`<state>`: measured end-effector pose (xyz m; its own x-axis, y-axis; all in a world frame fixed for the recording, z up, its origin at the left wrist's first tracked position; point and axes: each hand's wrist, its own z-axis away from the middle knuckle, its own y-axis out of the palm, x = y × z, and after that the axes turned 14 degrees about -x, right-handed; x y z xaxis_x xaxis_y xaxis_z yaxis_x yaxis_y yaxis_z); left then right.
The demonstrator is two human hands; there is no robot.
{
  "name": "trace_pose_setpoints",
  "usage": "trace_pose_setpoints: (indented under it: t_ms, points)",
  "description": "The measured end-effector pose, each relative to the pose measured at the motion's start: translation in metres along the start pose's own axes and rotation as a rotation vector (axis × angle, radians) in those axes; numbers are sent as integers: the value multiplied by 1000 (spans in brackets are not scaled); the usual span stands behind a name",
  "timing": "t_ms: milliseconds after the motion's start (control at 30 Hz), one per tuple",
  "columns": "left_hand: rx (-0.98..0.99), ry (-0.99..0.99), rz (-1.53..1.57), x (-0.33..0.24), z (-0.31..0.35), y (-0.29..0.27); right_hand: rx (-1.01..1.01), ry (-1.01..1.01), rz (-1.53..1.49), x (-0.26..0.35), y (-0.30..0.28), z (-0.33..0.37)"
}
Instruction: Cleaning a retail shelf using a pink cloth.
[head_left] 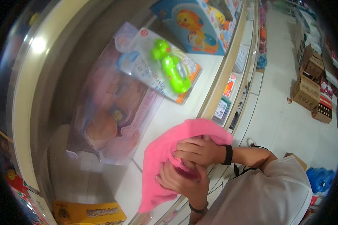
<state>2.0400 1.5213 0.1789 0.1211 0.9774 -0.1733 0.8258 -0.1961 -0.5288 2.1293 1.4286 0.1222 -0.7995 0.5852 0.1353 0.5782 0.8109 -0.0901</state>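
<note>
A bright pink cloth (pixel 154 157) lies bunched on the white shelf (pixel 165 118), one corner hanging toward the shelf's front edge. My left hand (pixel 180 180) curls its fingers into the folds from the lower side. Close beside it, my right hand (pixel 197 150) also has bent fingers gathering the cloth, and the two hands touch. A small dark gap shows between the folds under my palms. Just beyond the cloth, a carded green animal-shaped toy (pixel 171 67) rests on a large, blurred clear plastic package (pixel 112 101).
A blue box with duck pictures (pixel 193 28) stands at the shelf's far end. At the lower left is a yellow box (pixel 89 213). Small packaged goods (pixel 222 108) fill the lower shelf beside me. Cardboard cartons (pixel 306 92) sit across the tiled aisle (pixel 276 75).
</note>
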Motion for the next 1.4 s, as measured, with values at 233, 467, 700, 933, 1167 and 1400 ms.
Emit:
trace_pose_setpoints:
  t_ms: [233, 467, 700, 933, 1167, 1400]
  points:
    - [-94, 13, 26, -52, -15, 55, 31, 42, -3, -69, -34, -11]
    - [-228, 47, -7, -95, -28, 97, 14, -73, 61, -133, -56, -20]
    - [-207, 131, 14, -103, -36, 121, -1, 32, 64, -151, -60, -6]
    - [-49, 272, 122, -78, -37, 111, -130, 338, -12, -130, -38, -3]
    - [-126, 345, 115, -50, -29, 88, -557, 309, 52, -94, -4, -13]
    - [29, 288, 205, -2, -22, 52, -519, 424, 30, -35, 11, -7]
